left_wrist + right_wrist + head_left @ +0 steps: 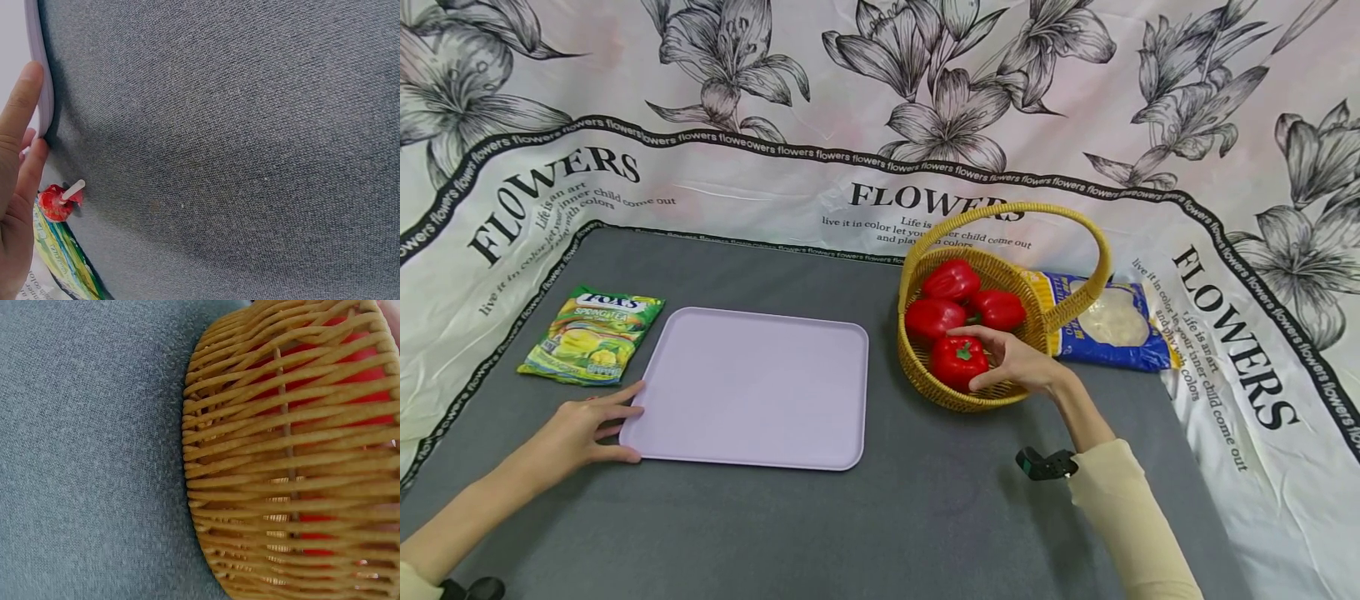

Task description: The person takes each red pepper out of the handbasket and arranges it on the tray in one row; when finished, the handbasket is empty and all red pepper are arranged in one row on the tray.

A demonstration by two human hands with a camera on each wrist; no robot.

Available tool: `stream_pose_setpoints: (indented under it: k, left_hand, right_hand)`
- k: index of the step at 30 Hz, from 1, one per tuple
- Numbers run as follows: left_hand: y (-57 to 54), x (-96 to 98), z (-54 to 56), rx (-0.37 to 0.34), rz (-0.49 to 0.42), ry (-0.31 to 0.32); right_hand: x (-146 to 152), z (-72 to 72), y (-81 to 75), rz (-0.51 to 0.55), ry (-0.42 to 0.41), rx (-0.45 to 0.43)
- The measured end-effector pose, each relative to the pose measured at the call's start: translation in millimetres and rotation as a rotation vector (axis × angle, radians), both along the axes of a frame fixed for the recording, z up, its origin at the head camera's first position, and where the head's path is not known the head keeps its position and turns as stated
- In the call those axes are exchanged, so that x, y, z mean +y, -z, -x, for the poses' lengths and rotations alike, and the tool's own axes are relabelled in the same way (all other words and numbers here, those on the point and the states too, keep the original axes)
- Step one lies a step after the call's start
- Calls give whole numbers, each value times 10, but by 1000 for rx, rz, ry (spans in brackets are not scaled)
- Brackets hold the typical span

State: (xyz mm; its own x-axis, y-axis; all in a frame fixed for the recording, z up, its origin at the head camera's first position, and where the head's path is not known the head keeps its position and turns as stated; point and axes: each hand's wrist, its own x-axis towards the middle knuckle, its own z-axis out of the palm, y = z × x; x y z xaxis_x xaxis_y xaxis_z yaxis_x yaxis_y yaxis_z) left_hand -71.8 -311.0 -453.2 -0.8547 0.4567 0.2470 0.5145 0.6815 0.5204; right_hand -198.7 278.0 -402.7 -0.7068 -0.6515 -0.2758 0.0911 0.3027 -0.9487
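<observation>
My right hand [1021, 363] reaches into a yellow wicker basket [917, 367], its thumb and fingers around the front red bell pepper [957, 367]. Behind that one lie several more red peppers [951, 282]. In the right wrist view the woven basket wall [287, 450] hides most of the red inside. My left hand [583, 429] rests at the left edge of a pale lilac tray [752, 387], fingers extended and spread along its rim. In the left wrist view, a red-wrapped lollipop [55, 203] with a white stick lies beside that hand.
A green and yellow packet [593, 336] lies left of the tray. Behind the basket's right side is a blue and yellow bag [1108, 321]. The basket's tall handle [1007, 210] arches above it. Flower-printed cloth [737, 175] borders the grey surface [880, 533].
</observation>
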Motion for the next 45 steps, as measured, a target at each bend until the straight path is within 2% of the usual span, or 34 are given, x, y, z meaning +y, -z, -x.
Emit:
stream_pose_setpoints:
  k: [6,11,14,22,30,38,45]
  left_hand:
    - [16,-5,-8,27,-16,10]
    - [28,-7,-9,41,-17,16]
    - [23,-3,-4,37,-14,17]
    - [-13,-1,16,15,64,8]
    - [-33,-4,13,-17,89,1]
    - [-17,-17,2,-11,80,-1]
    - [-62,-9,22,-47,81,-7]
  right_hand:
    - [-11,-11,-12,-105,28,150]
    - [4,-25,-28,-128,40,202]
    - [10,-43,-38,-125,54,194]
    - [-19,-115,-134,-160,150,155]
    - [-17,-98,-175,-155,234,119]
    - [-42,-134,-269,-142,280,43]
    - [-62,-198,-419,-119,276,23]
